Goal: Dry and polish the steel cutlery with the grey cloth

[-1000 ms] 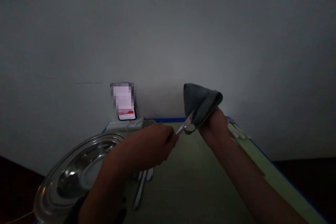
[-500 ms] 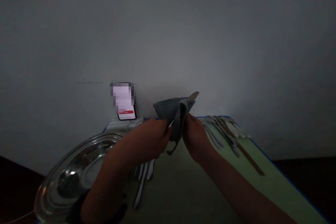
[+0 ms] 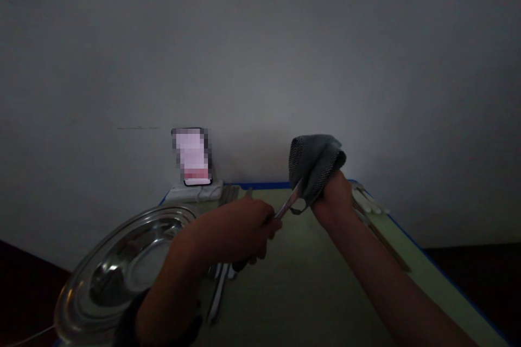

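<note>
My left hand (image 3: 248,230) is closed around a knife (image 3: 290,200), its blade slanting up and to the right. Below the fingers a dark end, perhaps of its handle, shows. In my right hand (image 3: 336,200) is a bunched grey cloth (image 3: 315,160) with a patterned edge; the fingers are mostly hidden by it. The blade's far end meets the lower left fold of the cloth, and I cannot tell if it is wrapped. Under my left hand lies some metal cutlery (image 3: 217,293) on the table.
A wide shiny metal basin (image 3: 122,227) stands at the left. Behind it a phone (image 3: 197,154) leans on the wall above a white folded item (image 3: 191,193). Chopsticks (image 3: 385,241) and white-handled utensils (image 3: 368,202) lie at the right of the green table (image 3: 309,287) with blue edges.
My right hand and the cloth have moved right, away from my left hand. More of the knife's blade shows between the hands, where the cloth covered it before.
</note>
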`<act>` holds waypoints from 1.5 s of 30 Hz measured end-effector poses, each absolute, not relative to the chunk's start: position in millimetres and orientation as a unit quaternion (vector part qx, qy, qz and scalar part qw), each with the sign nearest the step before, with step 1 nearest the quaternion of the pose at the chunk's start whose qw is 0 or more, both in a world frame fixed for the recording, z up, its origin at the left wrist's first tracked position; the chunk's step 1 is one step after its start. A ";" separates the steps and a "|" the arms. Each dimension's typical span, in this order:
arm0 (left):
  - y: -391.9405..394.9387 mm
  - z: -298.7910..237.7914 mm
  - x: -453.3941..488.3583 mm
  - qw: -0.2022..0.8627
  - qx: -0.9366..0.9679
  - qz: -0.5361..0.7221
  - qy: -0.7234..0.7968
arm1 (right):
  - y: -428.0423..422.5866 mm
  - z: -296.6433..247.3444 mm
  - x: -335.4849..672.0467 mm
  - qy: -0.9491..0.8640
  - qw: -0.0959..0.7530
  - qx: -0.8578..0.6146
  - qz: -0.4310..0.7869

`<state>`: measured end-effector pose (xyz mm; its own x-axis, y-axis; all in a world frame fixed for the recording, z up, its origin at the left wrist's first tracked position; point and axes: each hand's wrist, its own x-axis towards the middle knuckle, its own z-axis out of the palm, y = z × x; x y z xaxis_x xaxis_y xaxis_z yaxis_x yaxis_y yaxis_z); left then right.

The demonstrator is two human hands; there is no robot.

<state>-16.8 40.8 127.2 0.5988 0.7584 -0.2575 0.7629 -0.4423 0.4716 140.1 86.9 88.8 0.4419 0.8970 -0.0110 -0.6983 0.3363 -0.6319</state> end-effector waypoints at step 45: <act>37.4 64.4 33.6 0.288 0.834 0.169 0.440 | 88.4 96.6 148.8 -0.129 0.753 -0.305 0.569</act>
<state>33.6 37.4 64.4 0.5558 0.8308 0.0278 0.6365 -0.4469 0.6286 148.8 88.4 96.6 0.3184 0.9355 -0.1533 -0.7789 0.1660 -0.6048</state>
